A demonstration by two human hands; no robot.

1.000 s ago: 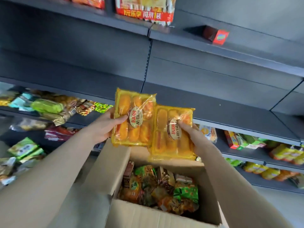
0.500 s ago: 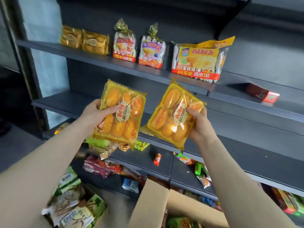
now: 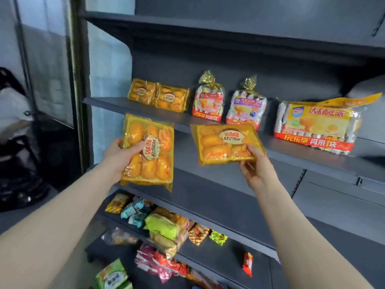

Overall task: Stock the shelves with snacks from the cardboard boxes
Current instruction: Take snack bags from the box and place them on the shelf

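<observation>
The left cake pack [image 3: 154, 170] and right cake pack [image 3: 216, 142] are sealed in glossy, crinkled, yellow-tinted plastic film that catches the light. The shelf [image 3: 112, 101] looks like smooth, matt, dark grey painted metal. On it, the pink tied bag [image 3: 208, 103] and purple tied bag [image 3: 245, 109] are shiny plastic with gathered gold foil-like tops, and the large multipack [image 3: 316, 126] is glossy printed plastic.

Bare forearms [image 3: 62, 226], uncovered throughout, end in a bare left hand [image 3: 118, 155] and right hand [image 3: 257, 170].
</observation>
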